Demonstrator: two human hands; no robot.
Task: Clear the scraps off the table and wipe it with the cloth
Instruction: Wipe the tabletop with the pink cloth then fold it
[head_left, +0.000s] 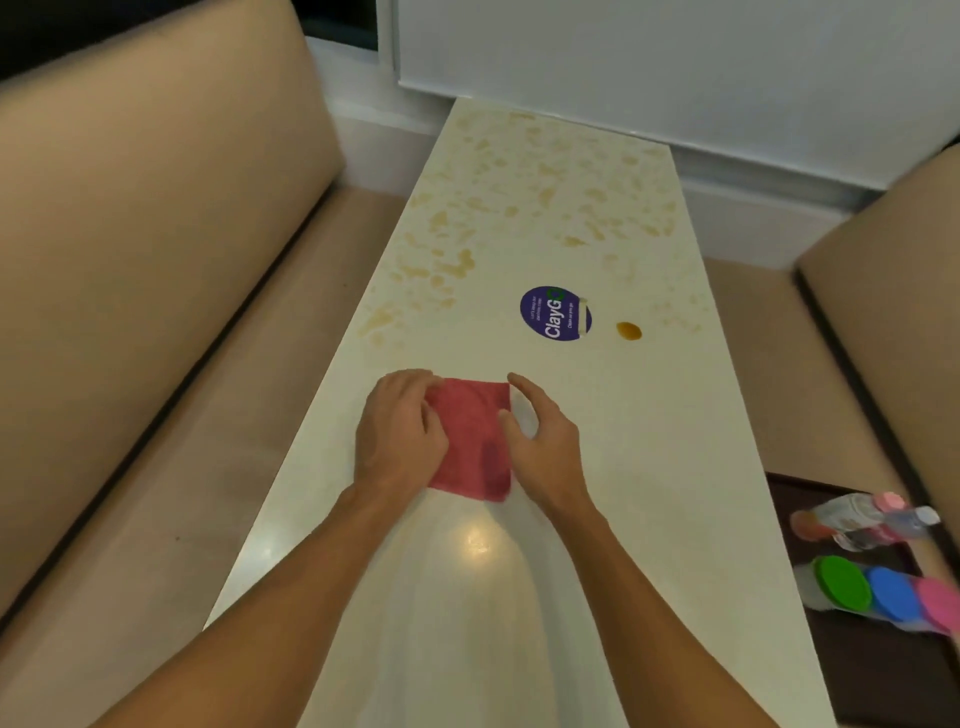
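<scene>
Cream table (675, 467) between booth seats (156, 234): my left hand (400, 431) grips the red cloth (470, 441) mid-table, right hand (543, 447) loose at three o'clock. A careless pass could smear the sauce drop (628, 331) at one o'clock.

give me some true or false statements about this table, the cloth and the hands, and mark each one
1. The red folded cloth lies on the white table, with the right hand at its right edge. True.
2. The cloth covers the round purple sticker. False: the sticker lies bare, beyond the cloth.
3. Brownish smears mark the table's far half. True.
4. The left hand is off the cloth. False: it rests on the cloth's left edge.
5. The small amber blob sits left of the sticker. False: it is to the right.
</scene>
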